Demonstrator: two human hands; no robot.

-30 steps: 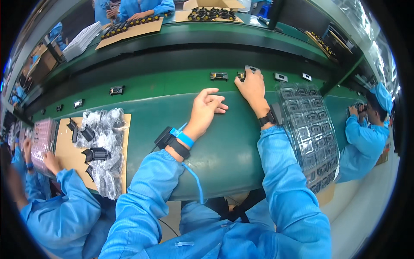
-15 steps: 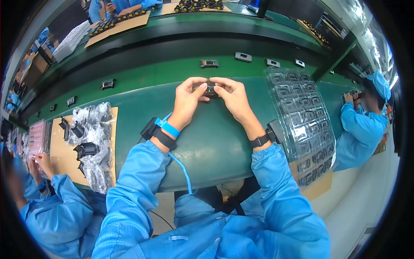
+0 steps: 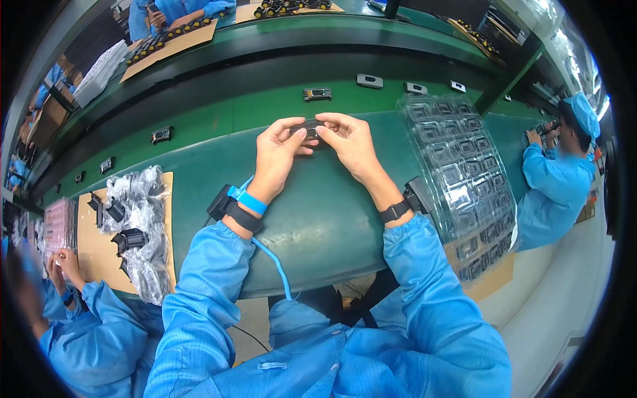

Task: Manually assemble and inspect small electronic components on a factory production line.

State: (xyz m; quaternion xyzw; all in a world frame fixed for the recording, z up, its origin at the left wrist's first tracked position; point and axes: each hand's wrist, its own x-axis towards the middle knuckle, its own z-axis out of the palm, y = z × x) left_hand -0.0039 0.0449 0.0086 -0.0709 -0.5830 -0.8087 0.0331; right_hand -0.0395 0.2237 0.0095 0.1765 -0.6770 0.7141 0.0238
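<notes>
Between my two hands is a small dark rectangular plastic housing (image 3: 306, 129), raised over the green work surface. My left hand (image 3: 275, 154) pinches its left end with thumb and fingers. At the other end my right hand (image 3: 352, 147) grips it, the thumb on the near side. Fingers cover both ends, so details of the housing cannot be made out. Beyond my hands, a similar black and silver unit (image 3: 317, 94) lies on the green strip, with a grey oblong unit (image 3: 369, 81) to its right.
On the right is a clear plastic tray (image 3: 458, 179) with many pockets. To the left, cardboard (image 3: 93, 229) carries bagged black parts (image 3: 130, 240). A blue cord (image 3: 275, 262) hangs from my left wristband. Co-workers sit on both sides. A shelf edge (image 3: 279, 41) crosses the back.
The housing has turned a little in my fingers and shows a darker, plainer face. Both hands still grip it. The whole view has shifted slightly.
</notes>
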